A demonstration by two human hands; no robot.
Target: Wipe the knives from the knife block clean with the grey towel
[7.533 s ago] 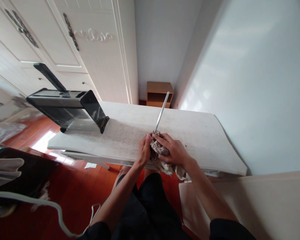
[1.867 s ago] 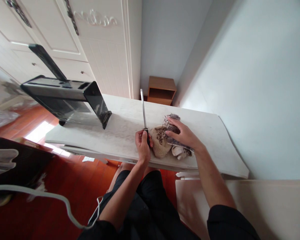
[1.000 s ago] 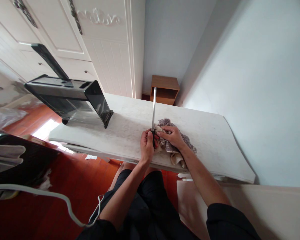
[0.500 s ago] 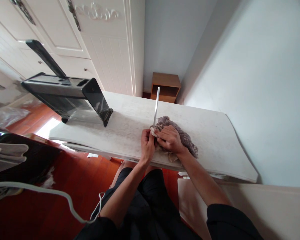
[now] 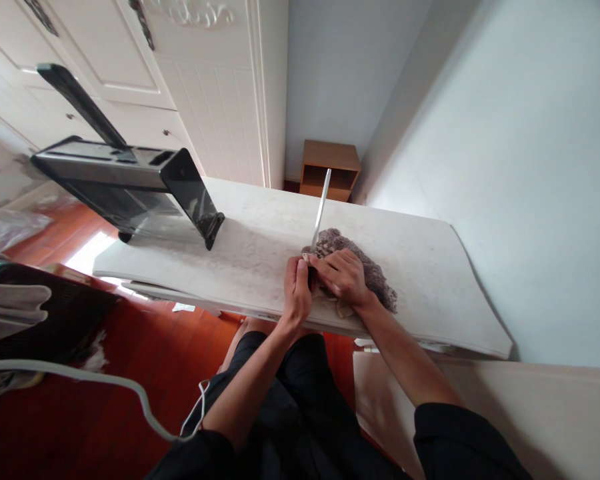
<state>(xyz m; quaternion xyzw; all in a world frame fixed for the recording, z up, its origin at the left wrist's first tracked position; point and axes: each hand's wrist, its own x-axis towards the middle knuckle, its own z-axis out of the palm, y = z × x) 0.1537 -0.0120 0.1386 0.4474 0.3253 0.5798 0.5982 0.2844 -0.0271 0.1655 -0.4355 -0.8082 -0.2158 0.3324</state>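
Head view shows both bare hands close together above the near edge of a pale, smudged counter. The left hand is closed around the dark lower end of a slim metal rod, thumb on top; the dark part is mostly hidden by the fingers. The bright shaft leans slightly to the right as it rises out of the grip, its tip overlapping, in the view, a small brown wooden cabinet beyond the counter. The right hand has its fingers curled, thumb and forefinger pinching a light fold of cloth against the base of the shaft, right beside the left thumb. The rest of the cloth, fuzzy and purplish-grey, lies bunched on the counter, partly under the right hand and spreading out to its right. Well apart to the left stands a black and grey holder with slots in its top and a dark handle sticking up at a slant. Behind it rises a white wardrobe. Down at the left, a white cable crosses above the reddish wood floor.
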